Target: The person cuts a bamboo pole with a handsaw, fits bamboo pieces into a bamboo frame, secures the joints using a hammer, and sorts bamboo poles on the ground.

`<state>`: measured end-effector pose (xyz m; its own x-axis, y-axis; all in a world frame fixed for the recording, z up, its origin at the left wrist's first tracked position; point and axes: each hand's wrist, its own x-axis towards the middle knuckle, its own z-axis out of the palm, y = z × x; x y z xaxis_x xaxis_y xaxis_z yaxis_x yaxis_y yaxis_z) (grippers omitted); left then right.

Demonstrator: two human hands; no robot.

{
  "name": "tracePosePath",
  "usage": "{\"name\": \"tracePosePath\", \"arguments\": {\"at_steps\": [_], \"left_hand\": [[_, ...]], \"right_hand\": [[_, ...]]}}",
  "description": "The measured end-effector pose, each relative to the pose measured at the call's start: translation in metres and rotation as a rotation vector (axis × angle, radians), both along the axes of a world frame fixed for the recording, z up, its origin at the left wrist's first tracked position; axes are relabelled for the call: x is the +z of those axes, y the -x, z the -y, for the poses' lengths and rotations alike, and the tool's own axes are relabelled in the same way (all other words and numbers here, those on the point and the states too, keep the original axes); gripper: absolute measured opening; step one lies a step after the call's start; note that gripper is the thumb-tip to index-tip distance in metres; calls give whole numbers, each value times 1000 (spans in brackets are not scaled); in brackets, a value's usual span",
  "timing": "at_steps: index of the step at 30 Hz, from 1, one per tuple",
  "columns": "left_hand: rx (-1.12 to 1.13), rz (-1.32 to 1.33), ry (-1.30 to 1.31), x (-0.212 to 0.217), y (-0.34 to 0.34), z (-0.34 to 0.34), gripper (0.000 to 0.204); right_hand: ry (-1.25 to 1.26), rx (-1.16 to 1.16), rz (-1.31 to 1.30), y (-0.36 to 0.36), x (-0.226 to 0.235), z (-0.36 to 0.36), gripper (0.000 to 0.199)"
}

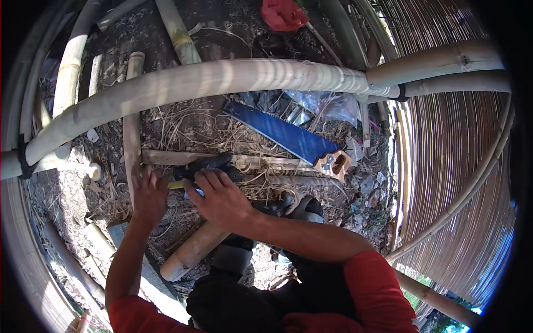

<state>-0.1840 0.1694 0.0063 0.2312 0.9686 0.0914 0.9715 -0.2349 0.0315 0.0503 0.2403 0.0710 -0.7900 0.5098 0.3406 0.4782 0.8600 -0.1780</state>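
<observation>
My left hand [149, 195] is closed at the near end of an upright-running bamboo pole [132, 130]. Its thumb side meets a short yellow strip [176, 185], which looks like a tape measure blade. At the strip's other end, my right hand [217, 200] is bent round the tape measure, whose case is mostly hidden under the palm. A small light-blue patch shows below those fingers. Just beyond the right hand lies a black object [210, 162], its kind unclear. A split bamboo length [266, 162] runs crosswise behind it.
A handsaw [283, 132] with a blue blade and wooden handle lies right of centre. One thick bamboo rail [222, 77] crosses overhead of the ground. A cut bamboo piece [191, 252] lies near my legs. Clear plastic [327, 105], a red bag [283, 14] and a slatted wall [449, 166] surround this.
</observation>
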Motion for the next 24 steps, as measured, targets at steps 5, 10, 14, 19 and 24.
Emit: {"name": "tracePosePath", "arguments": {"at_steps": [5, 10, 14, 19, 24], "left_hand": [[-16, 111, 72, 108, -37, 8, 34], [-64, 257, 46, 147, -49, -10, 47], [135, 535, -389, 184, -10, -65, 63], [433, 793, -498, 167, 62, -179, 47], [660, 321, -41, 171, 52, -207, 62]], "right_hand": [[265, -66, 36, -33, 7, -4, 36], [404, 24, 123, -71, 30, -9, 27], [887, -142, 144, -145, 76, -15, 29], [594, -693, -234, -181, 143, -57, 30], [211, -995, -693, -161, 205, -157, 32]]}}
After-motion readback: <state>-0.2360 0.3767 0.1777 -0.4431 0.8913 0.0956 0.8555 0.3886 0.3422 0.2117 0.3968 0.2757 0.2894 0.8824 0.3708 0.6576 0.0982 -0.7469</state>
